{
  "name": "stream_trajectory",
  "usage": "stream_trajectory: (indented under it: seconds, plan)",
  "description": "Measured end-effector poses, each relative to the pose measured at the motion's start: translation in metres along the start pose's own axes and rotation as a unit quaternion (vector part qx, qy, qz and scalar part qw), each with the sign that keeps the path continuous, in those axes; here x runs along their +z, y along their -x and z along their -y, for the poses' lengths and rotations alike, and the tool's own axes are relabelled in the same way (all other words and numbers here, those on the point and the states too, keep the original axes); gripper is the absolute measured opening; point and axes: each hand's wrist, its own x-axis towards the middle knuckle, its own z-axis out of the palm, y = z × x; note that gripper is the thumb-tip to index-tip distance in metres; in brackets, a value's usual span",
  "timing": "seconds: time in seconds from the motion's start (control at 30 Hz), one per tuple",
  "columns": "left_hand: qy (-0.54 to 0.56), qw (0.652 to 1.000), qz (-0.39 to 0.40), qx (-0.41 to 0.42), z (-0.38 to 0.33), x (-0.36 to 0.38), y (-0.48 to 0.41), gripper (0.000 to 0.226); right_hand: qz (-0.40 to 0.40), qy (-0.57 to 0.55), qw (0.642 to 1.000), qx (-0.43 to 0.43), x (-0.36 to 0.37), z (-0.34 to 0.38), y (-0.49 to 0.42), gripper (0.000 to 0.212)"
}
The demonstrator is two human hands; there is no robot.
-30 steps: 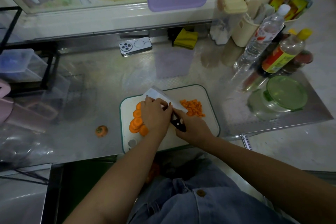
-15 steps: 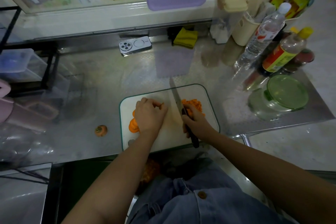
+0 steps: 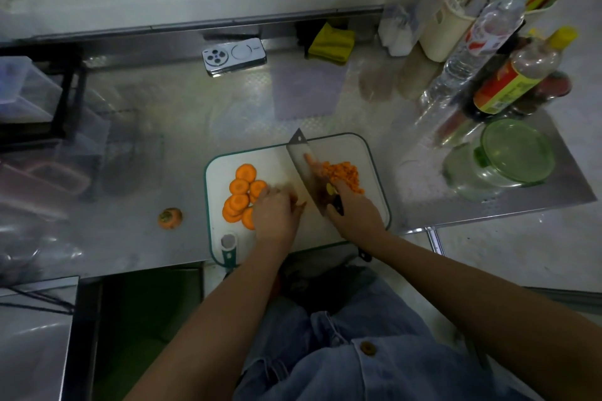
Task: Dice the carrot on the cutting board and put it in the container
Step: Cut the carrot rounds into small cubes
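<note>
Stands at a steel counter [image 3: 146,146] with both hands down on a white, green-rimmed cutting board [image 3: 218,172]. Grips a knife [image 3: 304,169] in the right hand [image 3: 356,213], fingers wrapped round the dark handle, blade tilted and pointing away from the body, tip just past the board's far edge. Rests the left hand [image 3: 277,212] palm-down just left of the blade, fingers curled toward the board (too blurred to tell whether pinching anything, though with a speck of orange at the fingertips).

Immediately left of the left hand, touching it: overlapping round carrot slices [image 3: 239,197], flat on the board. Just beyond the right hand's knuckles, beside the blade's right face: a small heap of diced carrot [image 3: 345,174], also on the board.

Well to the right of the right hand, off the board: a glass container [image 3: 514,153] with its green lid on. Well to the left of the left hand, on the bare counter: a carrot stub [image 3: 170,217]. Far beyond both hands, by the back edge: a phone [image 3: 234,55], camera side up, and a yellow cloth [image 3: 330,42].
</note>
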Motion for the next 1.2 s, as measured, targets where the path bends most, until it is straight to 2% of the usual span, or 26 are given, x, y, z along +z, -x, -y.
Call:
stream_trajectory:
  seconds: [0.2,0.33,0.6,0.9,1.2]
  plan:
    - [-0.03,1.0,0.0,0.002,0.0,-0.002,0.0,0.02,-0.01,0.025,0.999,-0.043,-0.005,0.004,-0.005,0.043]
    - [-0.004,1.0,-0.003,-0.009,-0.002,-0.001,-0.001,0.021,0.018,0.066,0.996,-0.054,-0.002,0.008,0.001,0.025]
    - [-0.003,1.0,-0.002,-0.009,-0.003,0.003,0.0,0.019,0.035,0.081,0.995,-0.045,0.015,0.013,0.004,0.038]
    - [-0.006,1.0,-0.017,0.017,-0.002,0.0,0.005,0.013,0.01,0.05,0.998,-0.044,0.016,0.019,-0.01,0.025]
    - [-0.04,0.999,-0.021,0.011,-0.004,-0.006,0.003,0.019,0.033,0.056,0.997,-0.042,0.01,0.015,0.003,0.031]
